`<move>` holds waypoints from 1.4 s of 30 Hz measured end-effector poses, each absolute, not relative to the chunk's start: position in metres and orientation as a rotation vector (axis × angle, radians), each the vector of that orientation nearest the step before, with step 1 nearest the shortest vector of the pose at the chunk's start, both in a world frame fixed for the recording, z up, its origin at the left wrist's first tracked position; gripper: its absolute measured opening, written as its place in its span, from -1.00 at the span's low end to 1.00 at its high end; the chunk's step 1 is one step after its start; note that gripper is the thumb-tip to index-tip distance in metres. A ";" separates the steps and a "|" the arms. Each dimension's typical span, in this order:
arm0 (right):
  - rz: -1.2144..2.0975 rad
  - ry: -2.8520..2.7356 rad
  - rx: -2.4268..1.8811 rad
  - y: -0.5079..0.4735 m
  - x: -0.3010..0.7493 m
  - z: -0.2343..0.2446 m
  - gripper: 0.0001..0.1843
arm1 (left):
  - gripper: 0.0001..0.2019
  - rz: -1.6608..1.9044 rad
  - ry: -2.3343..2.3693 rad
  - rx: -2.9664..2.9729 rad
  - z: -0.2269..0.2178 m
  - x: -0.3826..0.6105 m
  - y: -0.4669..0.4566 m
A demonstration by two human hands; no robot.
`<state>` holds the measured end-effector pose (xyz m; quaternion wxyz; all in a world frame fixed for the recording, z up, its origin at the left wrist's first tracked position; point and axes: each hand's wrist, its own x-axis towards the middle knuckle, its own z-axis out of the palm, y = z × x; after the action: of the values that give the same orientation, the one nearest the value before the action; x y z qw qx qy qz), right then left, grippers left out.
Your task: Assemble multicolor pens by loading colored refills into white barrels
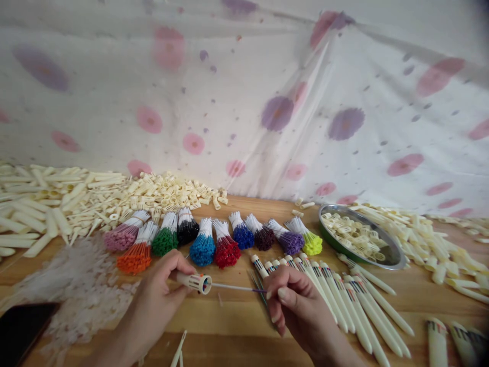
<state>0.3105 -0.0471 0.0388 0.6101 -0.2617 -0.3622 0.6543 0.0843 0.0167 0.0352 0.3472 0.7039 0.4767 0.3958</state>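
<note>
Closed around a cream slotted pen barrel [194, 282], my left hand [166, 290] keeps its open end turned to the right. Coloured pieces show in the barrel's slots and mouth. My right hand [294, 300] pinches the purple end of a thin white pen refill [235, 288], whose other end reaches the barrel's mouth. How deep it sits inside I cannot tell. Behind the hands stand bundles of refills in several colours, among them red [226, 250], light blue [207, 247] and purple [288, 239]. Multicolour pens [336, 293] lie in a row beside my right hand.
A metal-rimmed oval dish [395, 262] holds cream slotted parts. Piles of cream barrels [26, 214] and small slotted pieces [171, 191] lie back left, more barrels [431, 242] at right. Clear small parts [84, 285] and a dark phone-like slab [25, 326] lie front left. A patterned sheet [237, 92] hangs behind.
</note>
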 end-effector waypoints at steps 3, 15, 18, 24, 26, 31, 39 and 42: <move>1.508 -0.844 -0.627 -0.046 0.308 0.040 -0.83 | -0.87 1.009 1.262 1.865 0.034 0.084 0.016; 1.613 -0.674 -0.723 -0.034 0.296 0.018 -0.78 | -0.83 1.034 1.312 2.098 0.034 0.083 0.012; 1.635 -0.604 -0.753 -0.026 0.291 0.005 -0.75 | -0.77 1.042 1.306 2.241 0.034 0.081 0.014; 1.653 -0.440 -0.783 -0.020 0.290 -0.005 -0.71 | -0.77 1.009 1.249 2.501 0.031 0.078 0.018; 1.657 -0.386 -0.790 -0.020 0.290 -0.006 -0.70 | -0.78 1.038 1.233 2.630 0.032 0.078 0.016; 1.679 -0.302 -0.809 -0.018 0.291 -0.010 -0.64 | -0.73 1.111 1.121 2.943 0.042 0.079 0.012; 1.660 -0.373 -0.853 -0.016 0.291 -0.013 -0.60 | -0.68 1.084 1.166 3.011 0.050 0.082 0.009; 1.623 -0.505 -0.879 -0.019 0.289 -0.012 -0.61 | -0.69 1.100 1.092 3.032 0.049 0.080 0.011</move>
<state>0.2892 -0.0187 -0.0117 0.5763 -0.3755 -0.2157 0.6931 0.0799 0.0110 0.0488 -0.1313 0.8827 0.3180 0.3202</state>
